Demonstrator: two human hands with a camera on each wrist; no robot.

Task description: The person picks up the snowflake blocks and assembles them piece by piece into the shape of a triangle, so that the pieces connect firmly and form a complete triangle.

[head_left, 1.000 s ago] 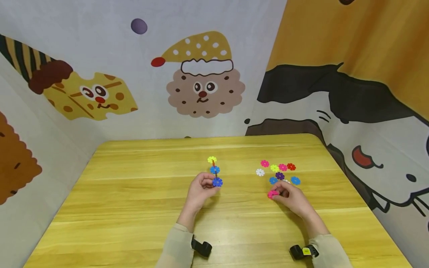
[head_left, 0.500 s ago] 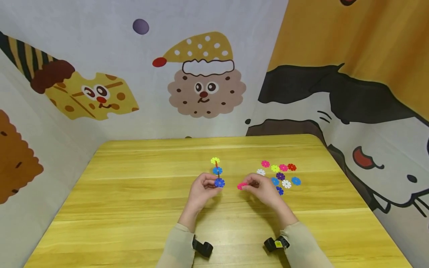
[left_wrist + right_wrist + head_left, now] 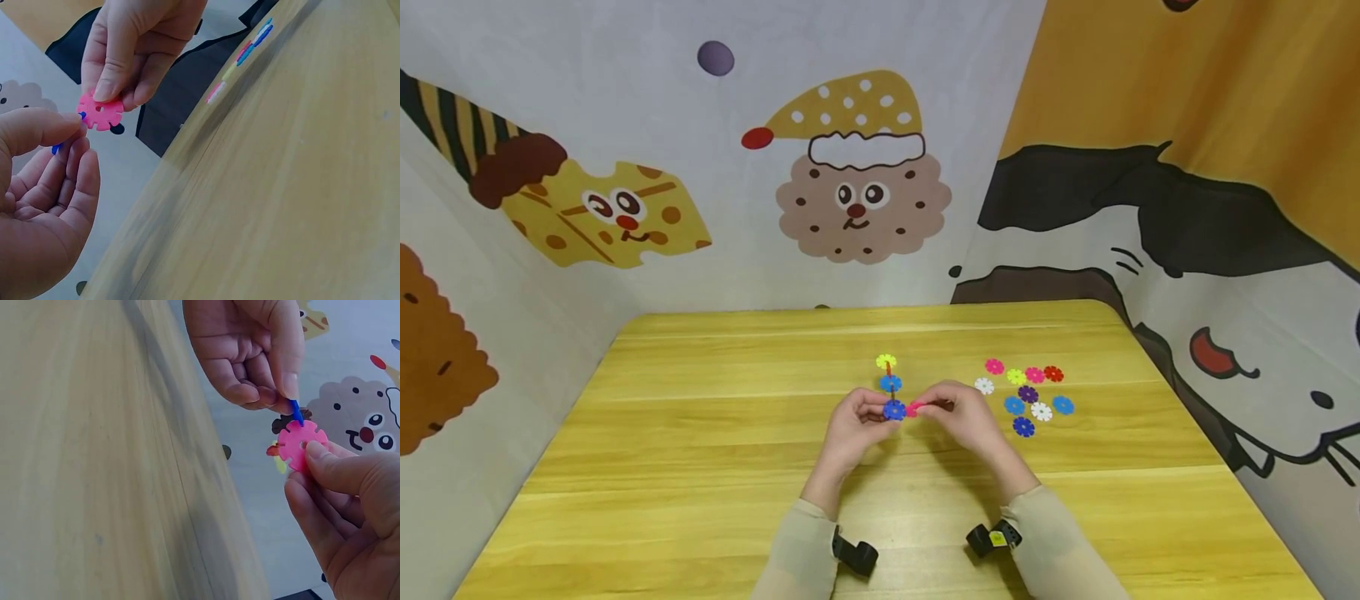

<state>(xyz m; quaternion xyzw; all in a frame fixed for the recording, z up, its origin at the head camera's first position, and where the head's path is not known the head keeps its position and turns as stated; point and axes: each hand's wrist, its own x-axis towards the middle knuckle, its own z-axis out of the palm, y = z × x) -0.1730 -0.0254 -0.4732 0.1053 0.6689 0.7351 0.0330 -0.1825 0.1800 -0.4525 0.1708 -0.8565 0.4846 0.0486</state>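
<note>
On the yellow wooden table (image 3: 700, 433), the left hand (image 3: 853, 429) pinches a stacked plastic snowflake-disc chain (image 3: 890, 387); the right hand (image 3: 966, 421) pinches a pink notched plastic disc (image 3: 913, 408) against it.

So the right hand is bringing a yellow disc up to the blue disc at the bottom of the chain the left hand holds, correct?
Not quite: the disc in the right hand is pink, not yellow, as the right wrist view shows. The rest stands: it meets the blue disc at the bottom of the chain held by the left hand.

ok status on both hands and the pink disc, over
Left hand pinching the disc chain. Right hand pinching pink disc, edge at chain's dark blue disc. Nothing between them.
</note>
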